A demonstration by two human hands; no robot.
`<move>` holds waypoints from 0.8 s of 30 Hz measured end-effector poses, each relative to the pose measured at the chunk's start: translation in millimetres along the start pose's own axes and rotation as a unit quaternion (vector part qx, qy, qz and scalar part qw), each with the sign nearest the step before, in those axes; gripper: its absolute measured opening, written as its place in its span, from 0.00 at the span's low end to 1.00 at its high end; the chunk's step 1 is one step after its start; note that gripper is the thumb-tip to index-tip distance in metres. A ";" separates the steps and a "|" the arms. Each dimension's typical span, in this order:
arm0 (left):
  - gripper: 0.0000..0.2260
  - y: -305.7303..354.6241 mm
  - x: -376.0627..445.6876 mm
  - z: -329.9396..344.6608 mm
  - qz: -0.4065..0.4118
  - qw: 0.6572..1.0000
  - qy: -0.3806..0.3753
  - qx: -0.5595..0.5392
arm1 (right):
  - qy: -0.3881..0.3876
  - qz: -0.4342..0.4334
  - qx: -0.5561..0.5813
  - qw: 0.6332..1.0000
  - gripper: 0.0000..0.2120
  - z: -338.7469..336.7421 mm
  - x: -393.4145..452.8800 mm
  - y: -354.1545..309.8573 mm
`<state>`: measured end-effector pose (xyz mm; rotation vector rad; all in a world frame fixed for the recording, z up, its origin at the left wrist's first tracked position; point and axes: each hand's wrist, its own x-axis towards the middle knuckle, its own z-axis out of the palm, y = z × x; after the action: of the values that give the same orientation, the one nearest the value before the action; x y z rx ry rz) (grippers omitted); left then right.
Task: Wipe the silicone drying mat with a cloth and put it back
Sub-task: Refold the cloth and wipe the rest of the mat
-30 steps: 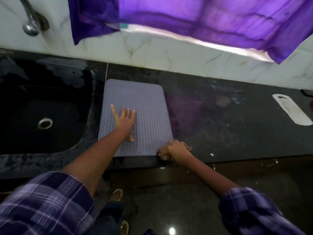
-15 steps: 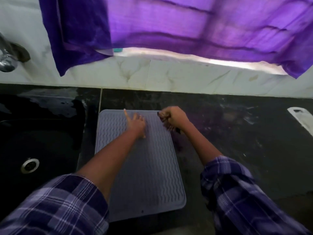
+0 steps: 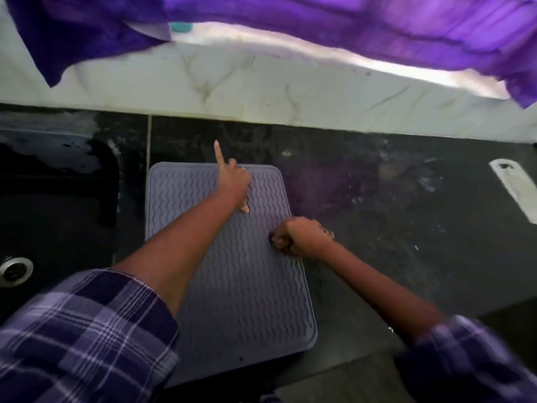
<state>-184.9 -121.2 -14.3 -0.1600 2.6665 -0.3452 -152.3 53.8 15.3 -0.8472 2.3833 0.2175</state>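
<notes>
Your left hand [image 3: 234, 181] presses the far end of the mat [image 3: 232, 286], index finger pointing out. Your right hand [image 3: 296, 237] is a closed fist at its right edge; any cloth inside is hidden.

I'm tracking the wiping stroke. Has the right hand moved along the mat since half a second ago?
Yes. The right hand has come from the mat's far right corner back along its right edge toward the person, away from the marble backsplash.
</notes>
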 end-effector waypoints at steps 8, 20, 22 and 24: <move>0.39 -1.3 0.1 8.7 0.005 1.000 0.015 -0.021 | 0.163 0.013 0.058 0.985 0.15 -69.4 87.2 10.5; 0.41 -4.7 -3.2 2.8 0.007 0.999 0.008 -0.033 | -0.168 0.022 -0.087 0.982 0.13 -37.0 29.2 -23.0; 0.42 -4.7 0.3 6.5 0.011 0.999 0.016 -0.044 | -0.094 0.035 -0.028 0.995 0.11 -60.9 53.6 -10.9; 0.42 -4.2 0.9 9.3 0.008 0.999 0.012 -0.041 | 0.076 0.042 -0.011 0.996 0.12 -83.7 79.9 -2.7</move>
<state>-181.4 -127.4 -21.6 -0.1616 2.7066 -0.2338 -240.4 -18.1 36.6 -0.7999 2.5651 0.2207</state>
